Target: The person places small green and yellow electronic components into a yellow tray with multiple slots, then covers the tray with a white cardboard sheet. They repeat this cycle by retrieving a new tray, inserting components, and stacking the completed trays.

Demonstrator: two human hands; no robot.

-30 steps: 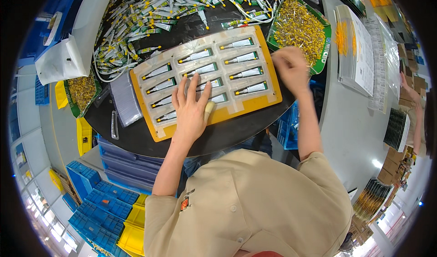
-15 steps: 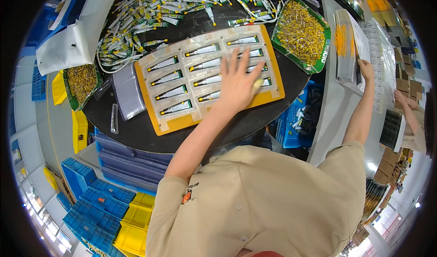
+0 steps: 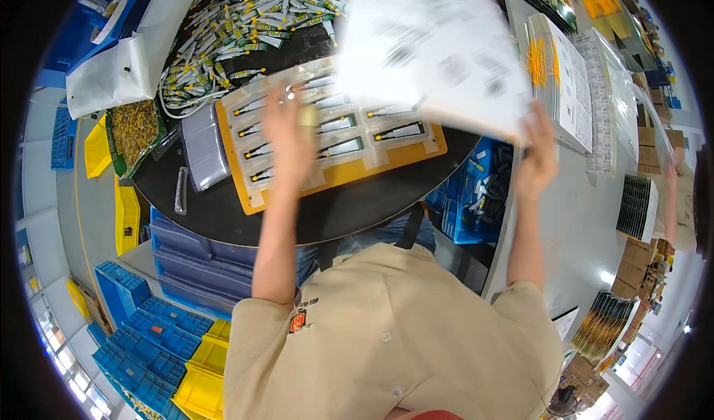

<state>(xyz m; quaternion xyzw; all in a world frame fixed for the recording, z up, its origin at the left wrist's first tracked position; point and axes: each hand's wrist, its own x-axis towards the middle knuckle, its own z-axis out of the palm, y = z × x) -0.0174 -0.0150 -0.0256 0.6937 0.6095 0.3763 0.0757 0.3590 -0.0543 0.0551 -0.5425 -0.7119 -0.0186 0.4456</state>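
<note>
Printed white sheet (image 3: pixel 439 52) gripped at its near-right corner by right hand (image 3: pixel 537 156), held over tray (image 3: pixel 357 173) of yellow-capped tubes (image 3: pixel 342 148). Left hand (image 3: pixel 290 137) blurred at tray's left half; grasp cannot be told.

Black bench (image 3: pixel 216 217): open strip before yellow-edged blister tray (image 3: pixel 379 168). Obstacles: 1 raised printed sheet (image 3: pixel 446 40) over tray's far right; tube heap (image 3: pixel 275 11) behind.
</note>
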